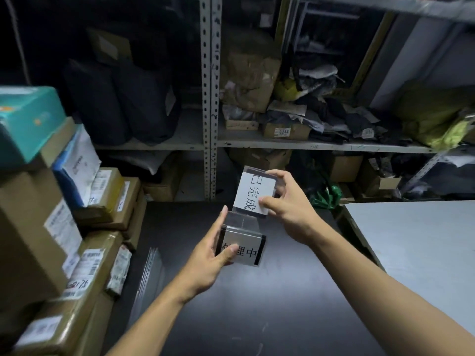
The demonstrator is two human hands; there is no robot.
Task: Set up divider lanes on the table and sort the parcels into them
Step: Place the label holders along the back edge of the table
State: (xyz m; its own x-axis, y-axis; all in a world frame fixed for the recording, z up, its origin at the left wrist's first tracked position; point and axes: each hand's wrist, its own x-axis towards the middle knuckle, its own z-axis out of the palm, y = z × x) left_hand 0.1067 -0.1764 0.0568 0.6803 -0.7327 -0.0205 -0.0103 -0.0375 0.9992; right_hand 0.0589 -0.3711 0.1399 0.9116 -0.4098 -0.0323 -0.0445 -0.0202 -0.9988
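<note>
Barely begun: left hand (209, 255) gripping one sign holder (241, 249), right hand (285, 204) pinching another sign (253, 192), both above bare dark table (257, 304); parcels (84, 265) stacked left, unsorted, no lanes seen.

The sign holder (253, 195) pinched in the right hand (285, 209) carries a white card with black characters, and the one (241, 246) in the left hand (210, 258) shows black characters on pale grey. Beneath both hands the table (231, 317) is black; left of the left hand sit brown cardboard parcels (84, 265) with white labels, topped by a teal box (28, 122).
</note>
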